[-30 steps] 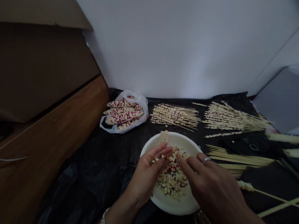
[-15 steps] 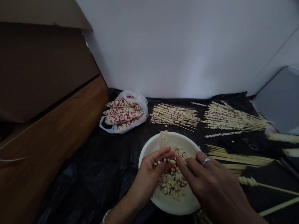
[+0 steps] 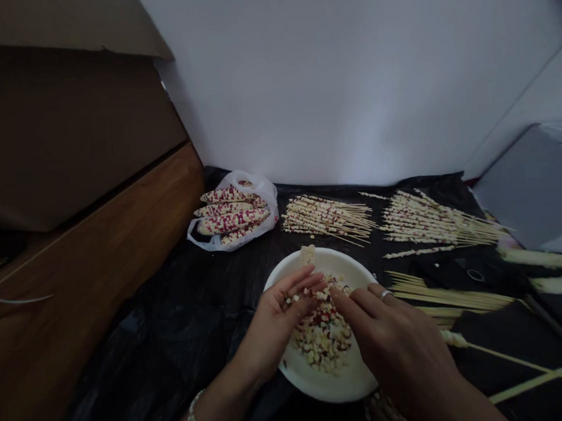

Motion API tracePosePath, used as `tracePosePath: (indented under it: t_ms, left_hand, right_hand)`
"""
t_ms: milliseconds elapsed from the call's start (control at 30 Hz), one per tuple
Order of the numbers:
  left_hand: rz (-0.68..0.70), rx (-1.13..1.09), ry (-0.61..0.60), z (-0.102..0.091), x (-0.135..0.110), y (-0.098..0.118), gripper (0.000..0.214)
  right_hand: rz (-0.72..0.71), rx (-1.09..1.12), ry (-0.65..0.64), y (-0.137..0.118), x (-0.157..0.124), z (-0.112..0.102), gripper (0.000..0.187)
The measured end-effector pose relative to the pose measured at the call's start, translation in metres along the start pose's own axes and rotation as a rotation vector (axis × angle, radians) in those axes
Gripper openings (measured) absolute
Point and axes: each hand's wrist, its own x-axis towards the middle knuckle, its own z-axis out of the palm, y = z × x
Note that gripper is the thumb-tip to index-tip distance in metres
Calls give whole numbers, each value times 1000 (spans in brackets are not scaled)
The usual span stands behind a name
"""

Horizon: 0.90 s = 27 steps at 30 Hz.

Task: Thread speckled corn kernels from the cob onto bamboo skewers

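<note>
A white bowl (image 3: 317, 384) of loose corn kernels (image 3: 322, 345), pale with some red, stands on black plastic sheeting. A stripped cob (image 3: 307, 255) leans on its far rim. My left hand (image 3: 279, 323) is cupped over the bowl with several kernels resting on its fingers. My right hand (image 3: 396, 343), with a ring on one finger, reaches in from the right. Its fingertips are pinched together at the kernels by the left fingertips. A skewer (image 3: 502, 352) with kernels on its tip pokes out from under my right hand.
A plastic bag of red-and-white corn cobs (image 3: 230, 215) lies at the back left. Two piles of kernel-loaded skewers (image 3: 330, 218) (image 3: 426, 225) lie behind the bowl. Bare skewers (image 3: 455, 301) lie to the right. A wooden panel (image 3: 74, 276) lies on the left, a grey box (image 3: 539, 186) on the right.
Both hands stayed over the bowl with small finger movements; the right fingertips stay close to the left palm. The skewer tip under my right hand shifted slightly left.
</note>
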Motion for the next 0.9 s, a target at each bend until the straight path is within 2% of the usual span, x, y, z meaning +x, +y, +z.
tracePosePath:
  t_ms: [100, 200, 333, 400, 533, 700, 900]
  left_hand:
    - [-48, -118, -10, -4, 1, 0, 45]
    - [-157, -227, -23, -7, 3, -3, 40]
    - [-227, -332, 106, -9, 6, -3, 18]
    - [-225, -363, 162, -8, 7, -1, 14]
    - [-198, -385, 156, -5, 7, 1, 16]
    - [-187, -384, 221, -5, 8, -2, 13]
    - [-169, -364, 182, -5, 9, -4, 10]
  right_hand:
    - [23, 57, 33, 1, 0, 2, 45]
    - [35, 55, 66, 1, 2, 2, 45]
    - [51, 11, 86, 2, 3, -1, 41]
    - [48, -8, 80, 3, 3, -2, 41]
    - [41, -34, 76, 2, 3, -1, 39]
    - [22, -34, 97, -1, 2, 1, 43]
    - [-21, 0, 71, 1, 1, -1, 44]
